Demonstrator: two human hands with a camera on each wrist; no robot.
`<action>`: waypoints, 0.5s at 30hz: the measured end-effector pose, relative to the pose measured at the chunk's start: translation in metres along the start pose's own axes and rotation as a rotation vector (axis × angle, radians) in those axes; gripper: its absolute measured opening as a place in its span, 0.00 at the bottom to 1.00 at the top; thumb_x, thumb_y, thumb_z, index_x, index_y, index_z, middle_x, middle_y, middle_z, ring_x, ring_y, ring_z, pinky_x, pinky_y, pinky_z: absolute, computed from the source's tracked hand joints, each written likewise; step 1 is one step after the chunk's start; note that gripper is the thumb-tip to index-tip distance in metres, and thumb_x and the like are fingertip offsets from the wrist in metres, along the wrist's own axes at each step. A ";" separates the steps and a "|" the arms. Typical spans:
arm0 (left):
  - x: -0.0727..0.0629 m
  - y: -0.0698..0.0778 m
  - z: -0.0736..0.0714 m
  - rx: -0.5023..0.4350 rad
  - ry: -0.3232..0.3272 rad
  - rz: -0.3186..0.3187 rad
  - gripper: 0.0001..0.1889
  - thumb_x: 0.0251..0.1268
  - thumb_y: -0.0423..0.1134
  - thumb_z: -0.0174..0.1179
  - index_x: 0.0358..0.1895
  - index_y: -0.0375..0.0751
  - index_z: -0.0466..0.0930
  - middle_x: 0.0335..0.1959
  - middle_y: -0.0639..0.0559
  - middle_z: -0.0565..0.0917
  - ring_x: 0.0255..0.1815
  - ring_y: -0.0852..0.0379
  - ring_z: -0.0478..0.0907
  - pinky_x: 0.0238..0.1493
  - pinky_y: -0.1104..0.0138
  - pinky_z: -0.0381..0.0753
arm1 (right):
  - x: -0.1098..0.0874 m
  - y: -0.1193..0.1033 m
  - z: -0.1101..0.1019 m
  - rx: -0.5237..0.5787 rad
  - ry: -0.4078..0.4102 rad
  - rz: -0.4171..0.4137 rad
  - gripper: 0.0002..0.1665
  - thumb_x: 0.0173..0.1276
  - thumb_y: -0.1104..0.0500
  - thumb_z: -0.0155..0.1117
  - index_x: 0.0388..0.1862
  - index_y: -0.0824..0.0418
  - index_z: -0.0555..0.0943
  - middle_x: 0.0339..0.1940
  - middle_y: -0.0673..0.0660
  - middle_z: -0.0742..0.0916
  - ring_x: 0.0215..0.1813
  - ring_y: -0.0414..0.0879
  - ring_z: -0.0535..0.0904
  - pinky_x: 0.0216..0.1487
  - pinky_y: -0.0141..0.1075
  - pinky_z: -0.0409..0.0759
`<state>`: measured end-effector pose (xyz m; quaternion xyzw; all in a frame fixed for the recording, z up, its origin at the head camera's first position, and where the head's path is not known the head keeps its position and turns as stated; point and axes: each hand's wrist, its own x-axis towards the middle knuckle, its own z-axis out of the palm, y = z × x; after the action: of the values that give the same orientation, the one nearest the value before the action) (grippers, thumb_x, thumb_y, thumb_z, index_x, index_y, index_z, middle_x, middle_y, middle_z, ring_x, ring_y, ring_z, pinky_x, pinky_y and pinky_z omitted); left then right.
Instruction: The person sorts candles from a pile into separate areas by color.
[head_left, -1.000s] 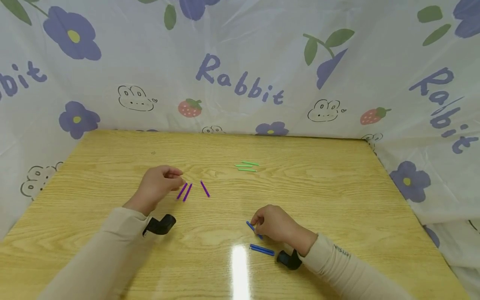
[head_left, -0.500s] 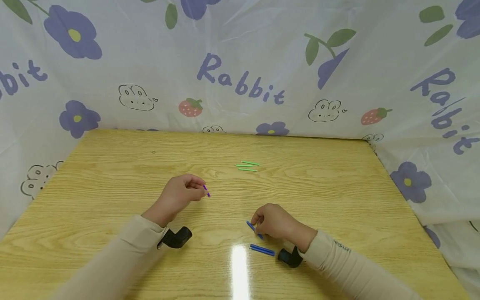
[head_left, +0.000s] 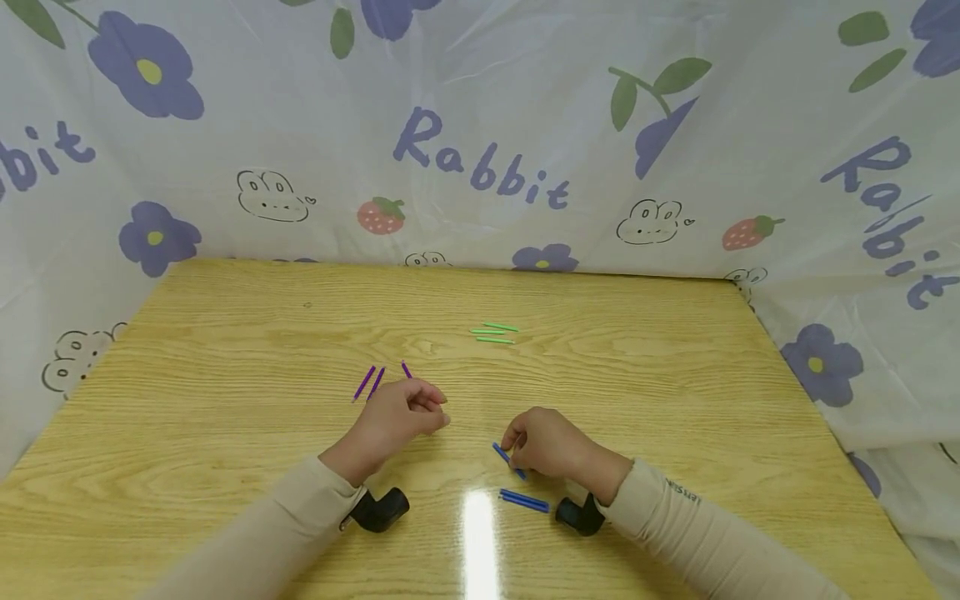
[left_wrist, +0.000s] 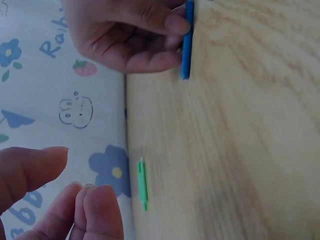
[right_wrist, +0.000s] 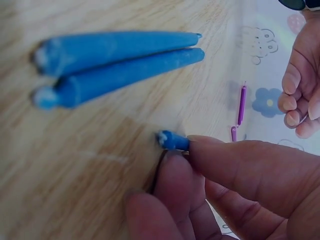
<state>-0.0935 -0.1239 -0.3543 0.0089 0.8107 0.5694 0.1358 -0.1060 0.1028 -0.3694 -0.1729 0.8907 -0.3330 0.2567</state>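
Our right hand (head_left: 553,447) pinches one blue stick (head_left: 500,451); our left hand (head_left: 393,418), fingers (left_wrist: 102,210) parted, holding nothing, could scatter the purple sticks (head_left: 364,383) if it swept too low.

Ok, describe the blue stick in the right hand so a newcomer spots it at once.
Over the wooden table, find the right hand. Between its fingers is a slim blue stick; it alone is pinched, while the other two blue sticks lie side by side, unheld.
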 end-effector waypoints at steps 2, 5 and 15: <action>-0.002 -0.001 0.004 -0.015 -0.004 0.008 0.13 0.56 0.29 0.64 0.44 0.26 0.77 0.35 0.46 0.80 0.34 0.58 0.75 0.38 0.63 0.78 | 0.001 0.000 0.000 -0.002 -0.001 0.001 0.06 0.57 0.72 0.67 0.32 0.63 0.84 0.22 0.50 0.82 0.22 0.40 0.73 0.26 0.31 0.72; -0.004 -0.002 0.009 -0.015 -0.020 0.010 0.13 0.56 0.29 0.64 0.44 0.26 0.77 0.34 0.47 0.80 0.33 0.58 0.75 0.37 0.65 0.77 | 0.002 0.000 0.000 -0.007 -0.002 0.003 0.06 0.57 0.72 0.68 0.32 0.63 0.84 0.23 0.50 0.82 0.22 0.40 0.74 0.26 0.31 0.72; -0.008 -0.007 0.031 0.027 -0.090 0.039 0.12 0.56 0.30 0.65 0.42 0.28 0.79 0.33 0.48 0.80 0.33 0.58 0.76 0.37 0.66 0.78 | 0.003 0.000 -0.002 -0.013 -0.010 0.011 0.07 0.55 0.72 0.67 0.33 0.64 0.84 0.21 0.50 0.81 0.20 0.39 0.72 0.24 0.30 0.71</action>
<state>-0.0775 -0.0992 -0.3693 0.0521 0.8110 0.5600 0.1612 -0.1093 0.1020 -0.3693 -0.1712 0.8925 -0.3250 0.2617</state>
